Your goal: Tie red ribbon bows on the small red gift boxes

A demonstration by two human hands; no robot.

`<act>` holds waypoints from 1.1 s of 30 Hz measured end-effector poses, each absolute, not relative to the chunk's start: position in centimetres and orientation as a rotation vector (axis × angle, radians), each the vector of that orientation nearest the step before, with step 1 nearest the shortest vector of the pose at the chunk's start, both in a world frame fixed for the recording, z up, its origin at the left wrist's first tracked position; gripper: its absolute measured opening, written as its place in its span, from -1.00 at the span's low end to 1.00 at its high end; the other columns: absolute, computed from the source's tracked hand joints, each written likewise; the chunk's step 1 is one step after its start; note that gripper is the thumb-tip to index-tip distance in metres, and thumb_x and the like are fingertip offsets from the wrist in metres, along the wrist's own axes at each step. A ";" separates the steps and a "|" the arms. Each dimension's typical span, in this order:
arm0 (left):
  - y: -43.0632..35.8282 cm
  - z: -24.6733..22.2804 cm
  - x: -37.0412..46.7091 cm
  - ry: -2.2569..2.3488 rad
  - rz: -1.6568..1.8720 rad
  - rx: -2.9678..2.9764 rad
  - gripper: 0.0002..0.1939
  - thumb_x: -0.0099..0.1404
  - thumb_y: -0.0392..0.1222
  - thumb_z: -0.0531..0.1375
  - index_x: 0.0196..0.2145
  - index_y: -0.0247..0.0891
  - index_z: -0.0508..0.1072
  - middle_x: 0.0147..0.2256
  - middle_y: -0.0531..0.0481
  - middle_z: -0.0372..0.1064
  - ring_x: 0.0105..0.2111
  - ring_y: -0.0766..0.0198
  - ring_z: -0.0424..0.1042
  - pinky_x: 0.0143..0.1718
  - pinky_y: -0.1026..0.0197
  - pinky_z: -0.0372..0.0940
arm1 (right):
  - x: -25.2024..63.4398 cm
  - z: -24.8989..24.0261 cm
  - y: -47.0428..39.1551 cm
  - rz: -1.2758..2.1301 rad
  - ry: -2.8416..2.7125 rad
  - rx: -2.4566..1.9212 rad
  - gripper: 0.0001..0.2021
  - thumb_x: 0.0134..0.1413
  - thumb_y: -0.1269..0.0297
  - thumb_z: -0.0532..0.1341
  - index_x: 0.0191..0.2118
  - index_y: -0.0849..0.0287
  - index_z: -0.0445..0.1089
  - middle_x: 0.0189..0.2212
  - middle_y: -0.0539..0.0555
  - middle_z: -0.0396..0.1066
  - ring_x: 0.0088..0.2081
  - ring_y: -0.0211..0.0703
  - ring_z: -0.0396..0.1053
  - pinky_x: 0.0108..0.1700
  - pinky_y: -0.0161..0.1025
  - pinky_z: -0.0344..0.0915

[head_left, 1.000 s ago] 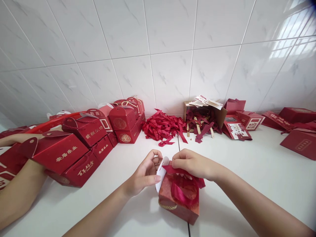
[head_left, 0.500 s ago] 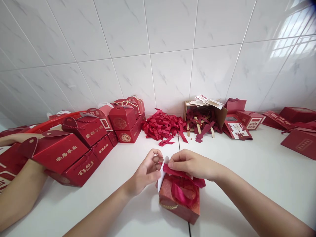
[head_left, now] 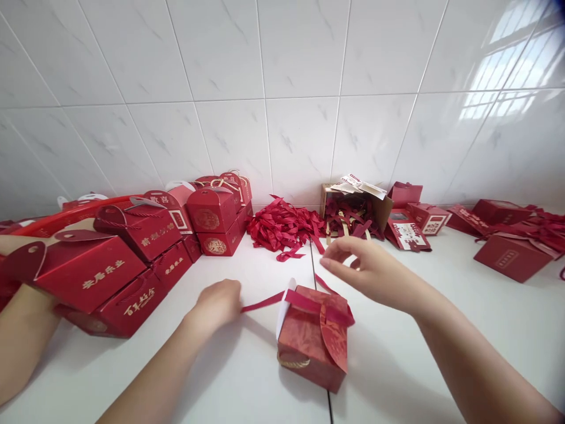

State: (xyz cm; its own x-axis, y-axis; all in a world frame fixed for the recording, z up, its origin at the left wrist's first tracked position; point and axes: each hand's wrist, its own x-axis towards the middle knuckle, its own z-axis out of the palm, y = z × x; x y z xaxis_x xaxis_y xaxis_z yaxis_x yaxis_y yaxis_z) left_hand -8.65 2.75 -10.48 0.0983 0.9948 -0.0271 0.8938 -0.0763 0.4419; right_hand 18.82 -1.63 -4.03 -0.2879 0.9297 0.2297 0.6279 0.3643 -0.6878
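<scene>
A red box (head_left: 304, 341) with a gold cord on its front side and a white flap at its left sits on the white table. Across its top lies a dark red ribbon (head_left: 304, 303), stretched out to the left. My left hand (head_left: 218, 301) is closed on that ribbon's left end, away from the box. Above and right of the box is my right hand (head_left: 353, 265), its fingers curled but apart, with nothing seen between them. Another stretch of ribbon rises behind the box, below my right fingertips.
Stacked red boxes (head_left: 154, 235) stand at the left, with another person's arm (head_left: 30, 341) among them. A heap of red ribbons (head_left: 285, 224) and an open carton (head_left: 382, 215) lie by the wall. More red boxes (head_left: 514, 256) are at the right.
My left hand has moved left, drawing the ribbon out from the box. My right hand has come off the box, up and to the right. The box's curved top flap now lies down.
</scene>
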 end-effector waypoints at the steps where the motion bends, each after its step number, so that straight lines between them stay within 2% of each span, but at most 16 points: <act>1: 3.1 -10.4 -9.2 1.930 0.420 2.048 -0.68 -0.05 -0.21 0.23 -0.72 -0.20 0.10 -0.65 0.05 0.12 -0.48 0.12 0.27 -0.40 0.15 0.10 | 19.5 -3.8 -1.9 0.580 -2.030 -1.405 -0.70 0.10 0.03 0.09 -0.43 0.15 0.36 -0.41 0.05 0.40 -0.39 -0.19 0.32 -0.39 -0.27 0.24; 4: 3.2 -9.7 -8.7 1.747 0.684 2.070 -0.85 0.15 -0.11 0.12 -0.50 -0.20 0.26 -0.41 -0.04 0.29 -0.29 0.09 0.32 -0.27 0.13 0.16 | 21.4 -4.3 -3.0 0.591 -2.077 -1.622 -0.55 0.13 -0.09 0.01 -0.51 0.15 0.36 -0.52 0.08 0.37 -0.49 -0.16 0.29 -0.45 -0.23 0.18; 6: 2.2 -9.5 -7.0 1.391 0.876 1.975 -0.79 0.27 -0.01 0.02 -0.38 -0.19 0.26 -0.33 0.00 0.28 -0.25 0.17 0.30 -0.22 0.19 0.18 | 21.9 -5.5 -3.9 0.715 -2.092 -1.734 -0.47 0.13 -0.17 -0.04 -0.48 0.16 0.42 -0.48 0.12 0.42 -0.45 -0.10 0.34 -0.41 -0.20 0.19; 8: 0.8 -9.8 -4.9 1.072 0.906 1.816 -0.74 0.29 0.05 0.01 -0.37 -0.20 0.22 -0.37 0.05 0.21 -0.32 0.25 0.27 -0.27 0.24 0.20 | 21.6 -7.1 -4.8 0.818 -2.073 -1.753 -0.46 0.12 -0.21 -0.04 -0.34 0.14 0.46 -0.33 0.15 0.46 -0.32 -0.03 0.38 -0.31 -0.18 0.22; 10: -0.4 -10.8 -3.1 0.947 0.804 1.725 -0.72 0.26 0.07 0.08 -0.38 -0.19 0.17 -0.42 0.11 0.14 -0.43 0.33 0.20 -0.37 0.28 0.17 | 21.0 -8.8 -5.4 0.922 -2.030 -1.673 -0.48 0.12 -0.21 -0.04 -0.23 0.11 0.44 -0.23 0.13 0.46 -0.22 -0.01 0.38 -0.22 -0.17 0.24; 15: -1.5 -12.9 -1.8 0.992 0.683 1.630 -0.67 0.24 0.09 0.11 -0.41 -0.19 0.11 -0.46 0.17 0.09 -0.47 0.36 0.15 -0.41 0.29 0.12 | 19.6 -11.8 -5.6 1.039 -1.740 -1.630 -0.45 0.13 -0.16 0.01 0.07 0.14 0.20 -0.32 0.09 0.45 -0.31 -0.09 0.40 -0.23 -0.18 0.27; 17: -1.6 -13.0 -2.0 1.040 0.645 1.650 -0.64 0.24 0.12 0.10 -0.43 -0.20 0.13 -0.48 0.16 0.09 -0.46 0.35 0.15 -0.41 0.28 0.10 | 19.6 -12.2 -5.5 1.027 -1.656 -1.637 -0.41 0.08 -0.15 0.07 0.11 0.15 0.12 -0.36 0.06 0.43 -0.37 -0.13 0.39 -0.29 -0.20 0.28; 19: -2.0 -12.7 -2.2 1.067 0.620 1.660 -0.62 0.25 0.16 0.06 -0.46 -0.22 0.15 -0.49 0.15 0.09 -0.47 0.34 0.15 -0.43 0.27 0.08 | 19.9 -12.2 -5.4 1.049 -1.612 -1.595 -0.44 0.07 -0.14 0.10 0.07 0.14 0.14 -0.47 -0.01 0.35 -0.48 -0.21 0.32 -0.43 -0.26 0.22; 22: -2.7 -12.0 -2.5 1.079 0.634 1.687 -0.59 0.25 0.15 0.06 -0.52 -0.24 0.15 -0.53 0.14 0.06 -0.51 0.36 0.11 -0.46 0.27 0.05 | 20.8 -11.7 -5.2 1.105 -1.582 -1.409 -0.50 0.06 -0.04 0.16 0.02 0.16 0.14 -0.64 -0.17 0.08 -0.61 -0.34 0.07 -0.54 -0.35 0.03; 24: -3.0 -11.2 -2.8 1.098 0.647 1.735 -0.56 0.21 0.12 0.10 -0.60 -0.23 0.09 -0.59 0.16 -0.03 -0.55 0.38 0.03 -0.51 0.28 0.00 | 21.9 -11.2 -5.0 1.097 -1.538 -1.282 -0.50 0.05 0.03 0.20 0.04 0.14 0.11 -0.67 -0.22 -0.08 -0.62 -0.37 -0.08 -0.56 -0.37 -0.06; 27: -2.9 -10.1 -3.4 1.131 0.629 1.773 -0.53 0.18 0.07 0.14 -0.66 -0.22 0.02 -0.64 0.18 -0.14 -0.60 0.40 -0.05 -0.56 0.28 -0.06 | 23.5 -10.9 -4.5 1.006 -1.486 -1.270 -0.55 0.04 0.05 0.20 0.01 0.09 0.13 -0.66 -0.22 -0.18 -0.63 -0.38 -0.17 -0.59 -0.39 -0.13; 29: -2.4 -9.9 -3.9 1.118 0.578 1.797 -0.58 0.18 0.05 0.13 -0.65 -0.22 0.08 -0.63 0.17 -0.07 -0.59 0.38 0.00 -0.55 0.29 -0.01 | 24.4 -11.2 -4.5 0.894 -1.535 -1.360 -0.61 0.07 0.02 0.16 -0.04 0.09 0.18 -0.66 -0.20 -0.11 -0.62 -0.35 -0.08 -0.56 -0.36 -0.02; 30: -2.1 -9.9 -4.2 1.121 0.580 1.830 -0.63 0.19 0.03 0.13 -0.61 -0.23 0.15 -0.60 0.14 0.02 -0.56 0.36 0.07 -0.52 0.29 0.05 | 24.7 -11.4 -4.6 0.813 -1.568 -1.435 -0.62 0.08 0.01 0.14 -0.05 0.09 0.20 -0.63 -0.17 0.00 -0.58 -0.32 0.03 -0.51 -0.33 0.08; 32: -1.5 -10.3 -5.0 1.216 0.721 1.946 -0.76 0.17 0.00 0.15 -0.47 -0.23 0.29 -0.45 0.07 0.22 -0.44 0.30 0.21 -0.38 0.25 0.16 | 25.1 -11.6 -5.4 0.633 -1.593 -1.641 -0.62 0.08 -0.03 0.12 -0.07 0.09 0.23 -0.45 -0.03 0.26 -0.41 -0.20 0.25 -0.35 -0.22 0.21; 33: -1.3 -10.6 -5.4 1.303 0.831 2.011 -0.78 0.16 -0.01 0.15 -0.40 -0.22 0.32 -0.38 0.04 0.26 -0.39 0.26 0.24 -0.31 0.22 0.18 | 25.2 -11.6 -6.0 0.581 -1.596 -1.744 -0.62 0.09 -0.05 0.10 -0.09 0.10 0.25 -0.34 0.04 0.33 -0.32 -0.14 0.30 -0.28 -0.18 0.24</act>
State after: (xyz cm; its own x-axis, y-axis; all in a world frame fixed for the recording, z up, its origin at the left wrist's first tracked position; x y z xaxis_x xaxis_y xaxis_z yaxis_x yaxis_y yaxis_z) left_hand -5.42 -1.32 -10.59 0.3237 0.9287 0.1810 0.5556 -0.3414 0.7581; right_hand 25.17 -6.02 -11.64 0.1434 0.9818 0.1248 0.6718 -0.0040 -0.7407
